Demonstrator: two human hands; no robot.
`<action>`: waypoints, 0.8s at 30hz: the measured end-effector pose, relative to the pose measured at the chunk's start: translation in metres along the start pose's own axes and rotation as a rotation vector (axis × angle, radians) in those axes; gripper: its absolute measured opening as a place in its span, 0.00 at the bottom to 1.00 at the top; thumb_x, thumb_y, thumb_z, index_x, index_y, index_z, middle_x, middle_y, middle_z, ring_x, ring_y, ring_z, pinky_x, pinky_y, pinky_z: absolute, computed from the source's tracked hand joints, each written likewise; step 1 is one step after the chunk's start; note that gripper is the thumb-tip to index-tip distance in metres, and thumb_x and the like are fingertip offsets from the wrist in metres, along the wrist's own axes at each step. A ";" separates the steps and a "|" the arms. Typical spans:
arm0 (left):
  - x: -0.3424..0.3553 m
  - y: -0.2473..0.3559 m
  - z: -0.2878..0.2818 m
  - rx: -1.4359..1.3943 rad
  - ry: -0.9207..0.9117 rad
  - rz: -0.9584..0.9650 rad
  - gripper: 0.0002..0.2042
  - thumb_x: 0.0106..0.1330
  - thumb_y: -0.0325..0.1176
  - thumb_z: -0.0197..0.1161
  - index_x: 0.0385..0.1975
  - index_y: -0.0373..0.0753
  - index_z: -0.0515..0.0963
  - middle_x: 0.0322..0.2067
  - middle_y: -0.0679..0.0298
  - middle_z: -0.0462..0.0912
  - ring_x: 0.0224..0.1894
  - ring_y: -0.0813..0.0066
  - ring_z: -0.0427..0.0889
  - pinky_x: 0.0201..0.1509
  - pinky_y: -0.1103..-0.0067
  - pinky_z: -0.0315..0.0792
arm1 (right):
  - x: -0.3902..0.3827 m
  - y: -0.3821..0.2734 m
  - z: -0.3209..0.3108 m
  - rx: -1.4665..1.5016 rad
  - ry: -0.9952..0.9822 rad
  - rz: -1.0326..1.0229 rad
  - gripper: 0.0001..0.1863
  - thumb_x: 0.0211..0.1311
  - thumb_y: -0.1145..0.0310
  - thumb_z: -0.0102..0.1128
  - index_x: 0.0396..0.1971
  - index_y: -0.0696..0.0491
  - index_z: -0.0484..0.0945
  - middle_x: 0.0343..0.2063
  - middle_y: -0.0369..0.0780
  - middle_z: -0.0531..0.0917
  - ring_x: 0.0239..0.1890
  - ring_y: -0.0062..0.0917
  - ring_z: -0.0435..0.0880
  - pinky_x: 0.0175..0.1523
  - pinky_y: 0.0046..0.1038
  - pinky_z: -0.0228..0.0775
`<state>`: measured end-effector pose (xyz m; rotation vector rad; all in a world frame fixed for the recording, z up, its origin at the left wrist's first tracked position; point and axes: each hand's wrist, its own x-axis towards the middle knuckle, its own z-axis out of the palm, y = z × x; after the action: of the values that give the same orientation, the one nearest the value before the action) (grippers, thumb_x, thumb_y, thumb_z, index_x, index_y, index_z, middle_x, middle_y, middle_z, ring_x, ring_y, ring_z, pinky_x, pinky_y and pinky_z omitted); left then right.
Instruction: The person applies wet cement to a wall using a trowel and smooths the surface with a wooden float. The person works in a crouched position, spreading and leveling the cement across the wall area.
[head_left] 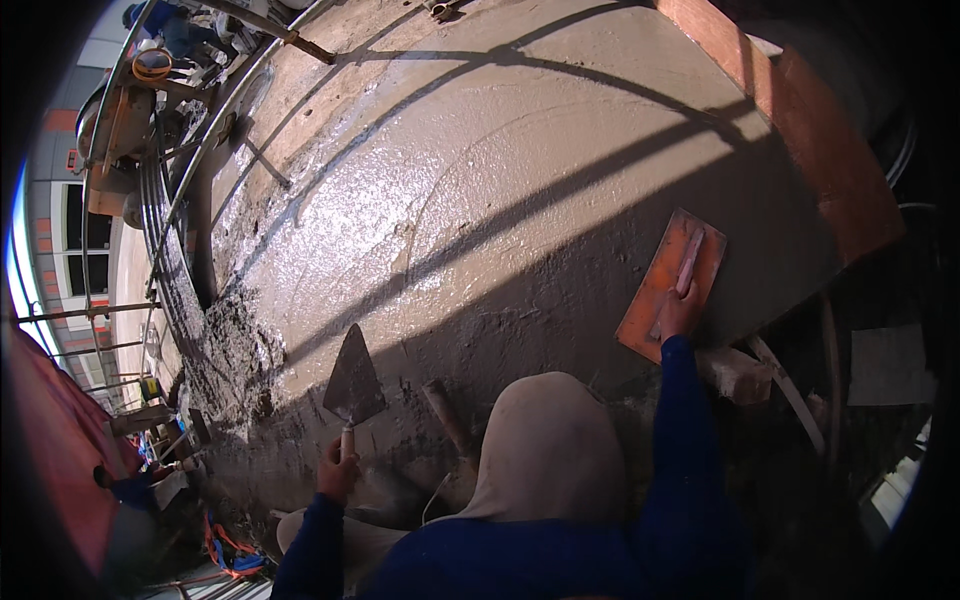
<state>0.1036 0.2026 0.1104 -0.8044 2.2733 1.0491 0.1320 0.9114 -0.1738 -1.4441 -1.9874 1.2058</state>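
My right hand (681,310) is closed round the handle of an orange float (661,265), whose flat board lies on or just over the wet grey mortar (520,200); contact cannot be made out. Nearer to me, my left hand (337,472) grips the wooden handle of a pointed trowel (354,380), with its dark blade aimed away from me. Beneath that blade is the shaded near part of the mortar. A short pipe-like piece (449,415) sticks up between the trowel and my bent knee (550,440).
Orange-brown boards (815,150) border the mortar at the right. A block (735,375) lies near my right forearm. Rough mortar lumps (235,365) and metal scaffold poles (170,220) are at the left. One person (180,30) is at the far left, another (135,488) at the lower left.
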 end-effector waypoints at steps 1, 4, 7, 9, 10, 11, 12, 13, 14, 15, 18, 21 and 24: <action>-0.001 0.009 0.001 0.006 0.004 -0.011 0.28 0.64 0.28 0.65 0.67 0.35 0.74 0.40 0.59 0.83 0.29 0.72 0.82 0.32 0.74 0.78 | -0.001 -0.002 0.001 0.009 0.032 -0.057 0.20 0.66 0.71 0.62 0.56 0.61 0.77 0.53 0.54 0.83 0.56 0.49 0.84 0.62 0.43 0.74; 0.002 0.003 0.000 -0.013 0.001 -0.003 0.28 0.64 0.28 0.65 0.67 0.35 0.74 0.39 0.59 0.82 0.29 0.73 0.82 0.32 0.74 0.78 | -0.021 -0.004 -0.012 -0.226 0.032 -0.108 0.18 0.65 0.69 0.67 0.51 0.61 0.79 0.48 0.53 0.83 0.53 0.51 0.83 0.58 0.46 0.75; 0.004 -0.005 -0.004 -0.032 -0.002 -0.004 0.27 0.64 0.27 0.65 0.66 0.34 0.74 0.39 0.60 0.82 0.29 0.73 0.82 0.31 0.74 0.78 | -0.038 0.009 -0.016 -0.379 -0.138 -0.031 0.17 0.63 0.68 0.70 0.48 0.59 0.79 0.46 0.52 0.82 0.52 0.51 0.83 0.56 0.48 0.75; 0.002 -0.003 -0.004 -0.027 -0.011 -0.021 0.26 0.65 0.26 0.65 0.65 0.34 0.74 0.39 0.59 0.82 0.28 0.73 0.82 0.31 0.74 0.78 | -0.046 0.004 -0.014 -0.464 -0.123 -0.059 0.16 0.64 0.67 0.70 0.46 0.58 0.78 0.47 0.51 0.81 0.53 0.50 0.83 0.56 0.48 0.76; 0.003 -0.001 -0.004 -0.014 -0.022 -0.029 0.25 0.65 0.26 0.65 0.64 0.34 0.75 0.38 0.59 0.82 0.28 0.73 0.82 0.31 0.74 0.78 | -0.052 -0.003 -0.013 -0.504 -0.111 -0.068 0.15 0.64 0.67 0.71 0.45 0.57 0.78 0.47 0.51 0.81 0.53 0.50 0.83 0.55 0.48 0.76; 0.002 0.000 -0.005 -0.001 -0.033 -0.036 0.25 0.65 0.26 0.65 0.64 0.33 0.75 0.38 0.59 0.82 0.28 0.73 0.82 0.31 0.74 0.78 | -0.056 -0.005 -0.010 -0.500 -0.111 -0.071 0.15 0.64 0.67 0.71 0.45 0.57 0.77 0.47 0.51 0.81 0.52 0.50 0.83 0.55 0.48 0.76; 0.000 0.001 -0.006 -0.011 -0.036 -0.033 0.25 0.65 0.26 0.65 0.64 0.33 0.75 0.38 0.59 0.82 0.28 0.73 0.82 0.30 0.74 0.78 | -0.059 -0.006 -0.006 -0.496 -0.112 -0.075 0.15 0.64 0.66 0.71 0.44 0.57 0.76 0.47 0.50 0.81 0.52 0.49 0.83 0.55 0.48 0.76; -0.003 0.003 -0.006 -0.023 -0.041 -0.030 0.24 0.65 0.25 0.64 0.63 0.33 0.75 0.38 0.59 0.82 0.28 0.73 0.82 0.30 0.75 0.78 | -0.062 -0.006 -0.002 -0.493 -0.112 -0.080 0.15 0.65 0.66 0.71 0.44 0.56 0.76 0.47 0.50 0.80 0.52 0.49 0.83 0.54 0.48 0.77; -0.004 0.004 -0.005 -0.032 -0.048 -0.025 0.24 0.65 0.25 0.64 0.63 0.33 0.75 0.38 0.59 0.82 0.28 0.74 0.82 0.30 0.75 0.78 | -0.066 -0.001 0.005 -0.491 -0.122 -0.120 0.16 0.65 0.66 0.71 0.44 0.56 0.75 0.47 0.50 0.80 0.52 0.49 0.83 0.54 0.48 0.77; -0.003 0.003 -0.004 -0.038 -0.055 -0.020 0.24 0.65 0.25 0.64 0.63 0.33 0.75 0.38 0.60 0.82 0.28 0.74 0.82 0.29 0.76 0.77 | -0.071 0.004 0.013 -0.490 -0.132 -0.160 0.16 0.66 0.65 0.71 0.44 0.56 0.74 0.47 0.50 0.80 0.51 0.49 0.84 0.54 0.48 0.77; -0.006 -0.004 -0.008 -0.049 -0.053 -0.016 0.24 0.65 0.25 0.64 0.63 0.32 0.75 0.37 0.60 0.82 0.27 0.74 0.81 0.28 0.77 0.77 | -0.101 0.001 0.045 -0.463 -0.230 -0.263 0.17 0.67 0.65 0.70 0.45 0.56 0.72 0.45 0.50 0.79 0.50 0.49 0.84 0.52 0.50 0.77; -0.016 -0.010 -0.013 -0.078 -0.038 -0.022 0.24 0.64 0.26 0.64 0.62 0.32 0.75 0.37 0.61 0.81 0.27 0.74 0.81 0.28 0.77 0.77 | -0.143 -0.043 0.078 -0.462 -0.449 -0.354 0.17 0.68 0.64 0.68 0.46 0.56 0.71 0.46 0.50 0.79 0.48 0.51 0.84 0.51 0.50 0.78; -0.021 -0.016 -0.016 -0.098 -0.039 -0.029 0.24 0.64 0.26 0.64 0.62 0.31 0.75 0.37 0.61 0.81 0.26 0.74 0.81 0.28 0.77 0.77 | -0.180 -0.073 0.114 -0.453 -0.687 -0.479 0.16 0.68 0.64 0.65 0.47 0.55 0.72 0.47 0.50 0.79 0.48 0.50 0.86 0.50 0.50 0.80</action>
<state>0.1259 0.1871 0.1252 -0.8465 2.1851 1.1607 0.0762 0.6947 -0.1472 -0.6463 -2.9994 1.1620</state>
